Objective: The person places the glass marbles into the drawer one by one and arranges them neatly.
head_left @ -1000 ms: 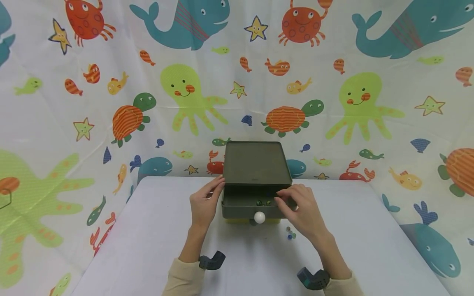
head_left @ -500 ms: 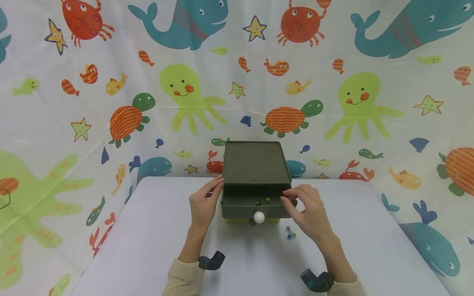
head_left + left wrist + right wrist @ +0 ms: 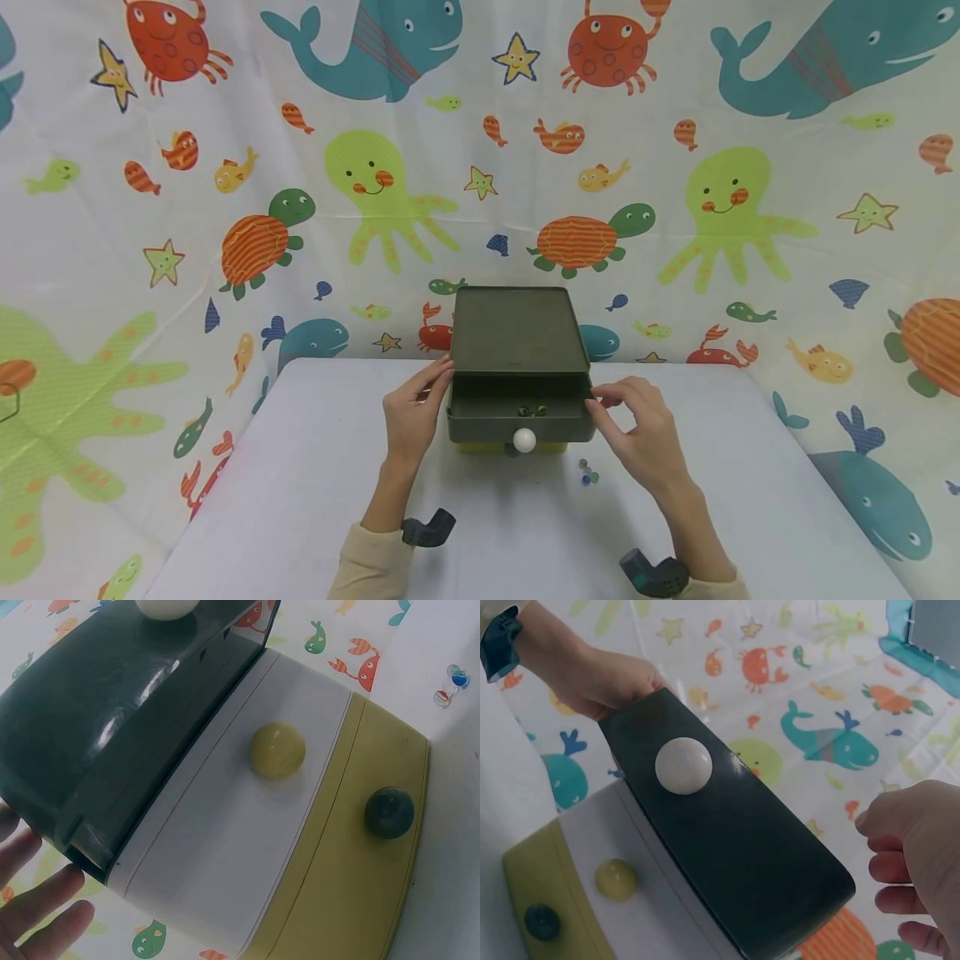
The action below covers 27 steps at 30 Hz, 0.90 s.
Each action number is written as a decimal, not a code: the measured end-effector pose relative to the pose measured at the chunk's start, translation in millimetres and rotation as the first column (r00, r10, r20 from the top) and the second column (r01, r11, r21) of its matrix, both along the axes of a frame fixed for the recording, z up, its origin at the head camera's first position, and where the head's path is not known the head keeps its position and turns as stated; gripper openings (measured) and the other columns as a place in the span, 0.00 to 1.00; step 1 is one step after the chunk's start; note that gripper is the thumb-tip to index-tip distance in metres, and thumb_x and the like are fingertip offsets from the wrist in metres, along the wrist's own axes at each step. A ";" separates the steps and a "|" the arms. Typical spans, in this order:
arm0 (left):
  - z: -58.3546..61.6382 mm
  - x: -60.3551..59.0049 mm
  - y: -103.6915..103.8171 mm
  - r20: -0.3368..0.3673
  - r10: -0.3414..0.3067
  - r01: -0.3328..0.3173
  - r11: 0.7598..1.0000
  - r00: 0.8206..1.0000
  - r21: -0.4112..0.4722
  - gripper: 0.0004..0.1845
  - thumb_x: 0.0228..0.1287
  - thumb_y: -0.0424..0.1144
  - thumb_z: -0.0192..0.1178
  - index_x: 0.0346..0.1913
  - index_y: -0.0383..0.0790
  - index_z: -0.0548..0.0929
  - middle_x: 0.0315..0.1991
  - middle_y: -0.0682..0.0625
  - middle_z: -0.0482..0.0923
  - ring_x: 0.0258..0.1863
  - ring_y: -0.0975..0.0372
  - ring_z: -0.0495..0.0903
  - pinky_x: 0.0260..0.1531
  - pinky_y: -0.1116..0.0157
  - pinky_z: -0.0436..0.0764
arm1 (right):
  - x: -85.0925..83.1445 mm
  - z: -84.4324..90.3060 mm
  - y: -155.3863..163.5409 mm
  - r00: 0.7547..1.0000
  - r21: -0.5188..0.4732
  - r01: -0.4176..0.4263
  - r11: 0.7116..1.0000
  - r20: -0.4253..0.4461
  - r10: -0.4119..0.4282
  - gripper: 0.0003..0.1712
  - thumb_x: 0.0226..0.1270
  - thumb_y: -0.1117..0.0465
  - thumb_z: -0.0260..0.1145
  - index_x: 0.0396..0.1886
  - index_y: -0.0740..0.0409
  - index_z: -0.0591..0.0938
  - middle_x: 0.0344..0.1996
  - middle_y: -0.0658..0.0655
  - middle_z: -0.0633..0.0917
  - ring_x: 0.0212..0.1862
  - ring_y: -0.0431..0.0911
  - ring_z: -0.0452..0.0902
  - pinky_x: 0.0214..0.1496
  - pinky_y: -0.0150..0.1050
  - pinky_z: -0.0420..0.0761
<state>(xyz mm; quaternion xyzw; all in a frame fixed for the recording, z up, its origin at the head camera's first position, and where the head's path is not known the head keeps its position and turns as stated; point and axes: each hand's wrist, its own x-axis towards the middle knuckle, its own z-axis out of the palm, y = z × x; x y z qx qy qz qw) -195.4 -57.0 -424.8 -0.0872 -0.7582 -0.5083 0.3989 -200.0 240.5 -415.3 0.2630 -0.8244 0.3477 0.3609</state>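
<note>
A small chest of drawers (image 3: 520, 329) stands at the back of the table, its dark green top drawer (image 3: 483, 429) pulled out. Several small marbles (image 3: 523, 411) lie inside that drawer. My left hand (image 3: 414, 412) rests against the left side of the drawer; in the left wrist view its fingers (image 3: 49, 896) are extended beside the drawer's corner. My right hand (image 3: 641, 425) is by the drawer's right edge, thumb near the index finger. In the right wrist view the right hand (image 3: 922, 855) appears apart from the drawer, fingers loosely bent, with nothing seen in them.
Several loose marbles (image 3: 595, 477) lie on the white table (image 3: 510, 533), in front of the chest and to the right. Below the open drawer are a white drawer (image 3: 217, 810) with a yellow knob and a yellow drawer (image 3: 337, 877) with a dark knob. A sea-animal cloth (image 3: 465, 233) hangs behind.
My right hand has moved right, from over the drawer's inside to its right edge. Marbles in the drawer have shifted slightly. The left hand has stayed in place.
</note>
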 end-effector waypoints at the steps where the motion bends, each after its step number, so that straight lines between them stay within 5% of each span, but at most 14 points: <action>1: 0.0 0.0 0.2 0.006 -0.002 0.002 1.000 1.000 0.006 0.11 0.63 0.28 0.66 0.47 0.30 0.88 0.49 0.38 0.87 0.41 0.49 0.89 0.38 0.84 0.80 | 0.2 -0.2 1.1 1.000 -0.003 0.003 1.000 0.000 -0.003 0.16 0.51 0.68 0.79 0.41 0.57 0.86 0.34 0.50 0.85 0.40 0.39 0.77 0.50 0.22 0.74; 11: -25.3 -18.8 -7.7 0.012 0.002 -0.002 1.000 1.000 0.007 0.11 0.63 0.30 0.67 0.48 0.34 0.89 0.50 0.41 0.88 0.43 0.51 0.89 0.37 0.84 0.80 | 1.4 -2.5 9.0 1.000 -0.018 0.027 0.999 -0.005 -0.027 0.16 0.52 0.70 0.77 0.42 0.60 0.85 0.34 0.53 0.86 0.38 0.40 0.77 0.50 0.16 0.71; 27: -27.7 -19.2 -11.0 -0.014 -0.020 0.020 1.000 1.000 0.000 0.12 0.65 0.39 0.67 0.50 0.43 0.90 0.50 0.48 0.88 0.43 0.58 0.90 0.37 0.78 0.84 | 1.8 -16.5 15.4 0.993 -0.048 0.088 0.995 0.078 -0.084 0.15 0.56 0.68 0.76 0.44 0.59 0.84 0.34 0.52 0.85 0.37 0.38 0.76 0.44 0.12 0.71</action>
